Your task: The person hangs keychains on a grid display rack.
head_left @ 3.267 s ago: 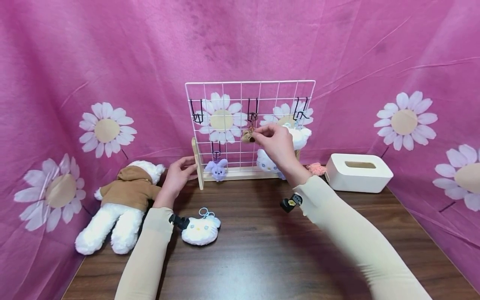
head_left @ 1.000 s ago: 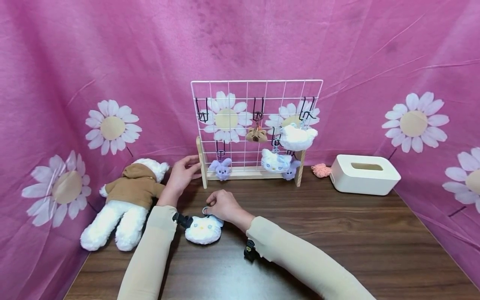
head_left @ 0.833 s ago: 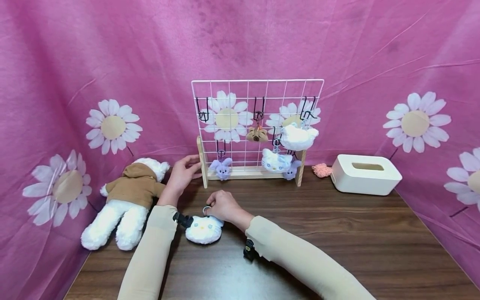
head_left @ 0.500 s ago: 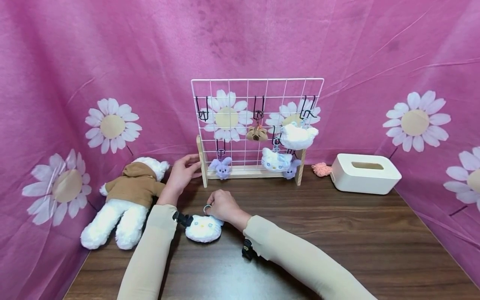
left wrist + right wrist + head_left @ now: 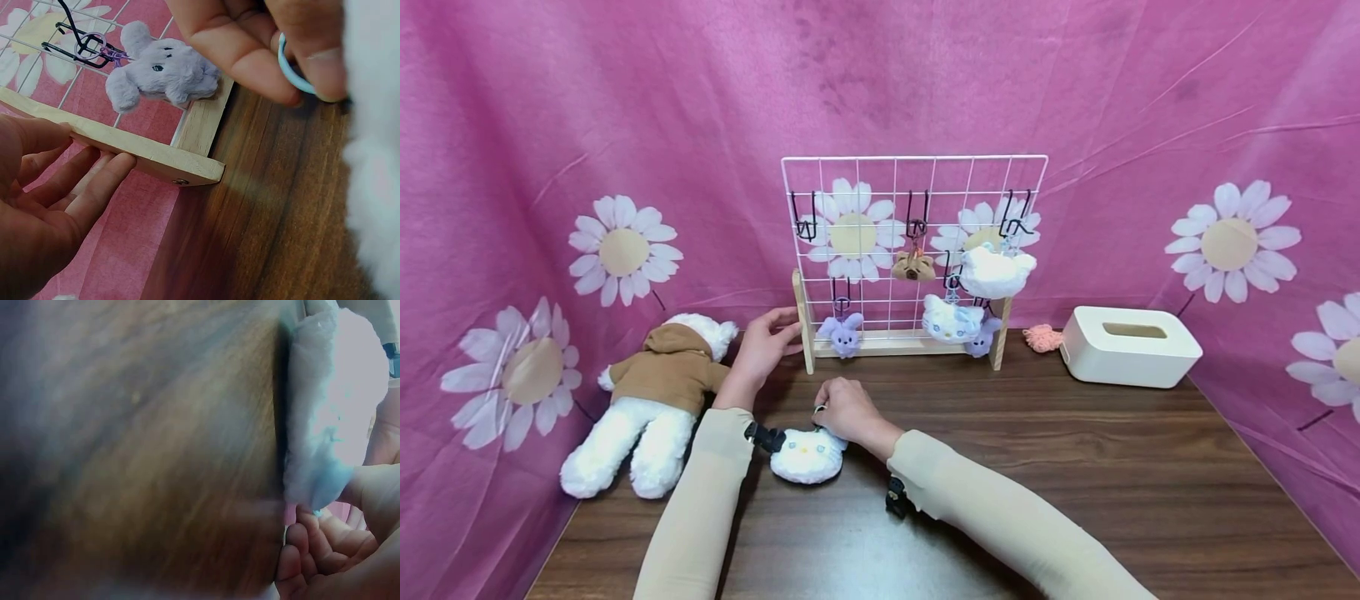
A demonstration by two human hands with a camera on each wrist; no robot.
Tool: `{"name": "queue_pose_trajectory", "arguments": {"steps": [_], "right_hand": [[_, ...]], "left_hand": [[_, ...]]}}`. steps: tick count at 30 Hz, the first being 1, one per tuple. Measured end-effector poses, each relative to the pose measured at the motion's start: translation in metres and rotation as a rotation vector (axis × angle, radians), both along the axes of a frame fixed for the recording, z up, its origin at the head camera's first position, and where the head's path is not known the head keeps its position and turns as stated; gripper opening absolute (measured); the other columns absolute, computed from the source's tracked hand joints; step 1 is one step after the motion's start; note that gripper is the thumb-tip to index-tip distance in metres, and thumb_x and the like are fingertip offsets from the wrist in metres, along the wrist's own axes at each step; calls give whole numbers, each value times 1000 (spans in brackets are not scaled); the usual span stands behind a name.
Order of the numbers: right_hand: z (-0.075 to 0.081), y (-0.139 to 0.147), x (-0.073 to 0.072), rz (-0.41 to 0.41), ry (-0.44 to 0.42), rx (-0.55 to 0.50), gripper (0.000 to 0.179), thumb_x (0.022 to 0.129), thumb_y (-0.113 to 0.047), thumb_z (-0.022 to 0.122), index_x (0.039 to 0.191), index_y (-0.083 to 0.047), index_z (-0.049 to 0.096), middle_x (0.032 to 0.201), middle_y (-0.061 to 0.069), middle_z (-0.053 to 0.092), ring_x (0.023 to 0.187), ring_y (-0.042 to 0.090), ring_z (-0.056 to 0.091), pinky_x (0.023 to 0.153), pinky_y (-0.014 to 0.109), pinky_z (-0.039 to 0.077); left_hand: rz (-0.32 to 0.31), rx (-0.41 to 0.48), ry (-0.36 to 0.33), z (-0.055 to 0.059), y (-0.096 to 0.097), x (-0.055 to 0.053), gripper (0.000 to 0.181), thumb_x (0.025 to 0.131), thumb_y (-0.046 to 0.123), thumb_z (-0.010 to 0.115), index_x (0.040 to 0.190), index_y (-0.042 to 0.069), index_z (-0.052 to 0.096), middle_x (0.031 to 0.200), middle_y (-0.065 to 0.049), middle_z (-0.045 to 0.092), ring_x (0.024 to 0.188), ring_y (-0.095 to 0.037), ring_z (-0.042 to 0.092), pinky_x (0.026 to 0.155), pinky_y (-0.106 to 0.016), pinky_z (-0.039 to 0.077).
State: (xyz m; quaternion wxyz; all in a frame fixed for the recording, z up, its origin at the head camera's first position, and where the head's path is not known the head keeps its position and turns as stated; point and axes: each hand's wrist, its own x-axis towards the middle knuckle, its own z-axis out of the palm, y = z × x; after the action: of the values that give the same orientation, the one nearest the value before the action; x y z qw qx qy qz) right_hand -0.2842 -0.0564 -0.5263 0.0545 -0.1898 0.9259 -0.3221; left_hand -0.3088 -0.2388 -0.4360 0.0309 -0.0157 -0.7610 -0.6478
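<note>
In the head view my right hand (image 5: 850,408) pinches the light-blue ring (image 5: 290,69) of a white plush cat-face keychain (image 5: 807,457). The keychain lies face up on the wooden table, its blue bow partly covered by the hand. My left hand (image 5: 763,350) touches the left wooden post (image 5: 803,323) of a white wire grid rack (image 5: 895,156). The left wrist view has its fairly straight fingers along the post's outer side, thumb at the edge. Just inside that post hangs a purple bunny keychain (image 5: 842,335).
A brown bear charm (image 5: 913,266), a white plush (image 5: 997,272), another cat-face keychain (image 5: 952,320) and a second purple bunny (image 5: 983,337) hang on the rack. An upper-left black hook (image 5: 805,227) holds nothing. A teddy (image 5: 662,375) lies left; a tissue box (image 5: 1127,367) and pink yarn-like bundle (image 5: 1042,338) stand right.
My right hand has left the brown bear charm on the middle hook and come down left to the cat-face keychain's ring. In the last half second the ring has tipped toward the fingers.
</note>
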Motion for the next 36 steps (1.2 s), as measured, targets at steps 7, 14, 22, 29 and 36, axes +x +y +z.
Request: {"name": "queue_pose_trajectory", "arguments": {"steps": [7, 14, 22, 29, 36], "right_hand": [[4, 6, -3, 29, -31, -39, 27, 93, -27, 91, 70, -31, 76, 72, -19, 71, 74, 5, 63, 68, 20, 56], [2, 10, -11, 47, -49, -68, 23, 94, -30, 89, 74, -34, 79, 76, -20, 73, 76, 3, 65, 69, 20, 57], [28, 16, -2, 88, 1, -105, 12, 95, -21, 87, 84, -23, 84, 79, -11, 77, 78, 8, 68, 69, 24, 59], [98, 28, 38, 83, -63, -147, 11, 97, -7, 83, 87, -11, 83, 80, -1, 78, 72, 8, 64, 68, 20, 55], [115, 36, 47, 99, -72, -159, 10, 100, -8, 82, 90, -10, 83, 82, -1, 77, 72, 6, 61, 63, 17, 51]], "left_hand": [[0, -10, -3, -1, 0, 0, 45, 115, 8, 61, 158, -5, 57, 154, -34, 61, 125, -31, 72, 108, -45, 69], [-1, -9, -1, -2, 0, -1, 46, 115, 8, 61, 158, -6, 57, 155, -34, 61, 125, -32, 72, 108, -46, 69], [-4, -6, 4, -2, 0, -1, 46, 115, 8, 61, 159, -5, 56, 155, -33, 61, 126, -32, 72, 104, -39, 71], [-6, 1, 8, -2, 0, 0, 46, 115, 7, 61, 158, -7, 56, 154, -34, 61, 120, -25, 73, 104, -39, 71], [-10, 4, 8, -2, -1, -1, 46, 115, 6, 60, 158, -7, 56, 154, -35, 61, 120, -26, 74, 104, -39, 71]]}}
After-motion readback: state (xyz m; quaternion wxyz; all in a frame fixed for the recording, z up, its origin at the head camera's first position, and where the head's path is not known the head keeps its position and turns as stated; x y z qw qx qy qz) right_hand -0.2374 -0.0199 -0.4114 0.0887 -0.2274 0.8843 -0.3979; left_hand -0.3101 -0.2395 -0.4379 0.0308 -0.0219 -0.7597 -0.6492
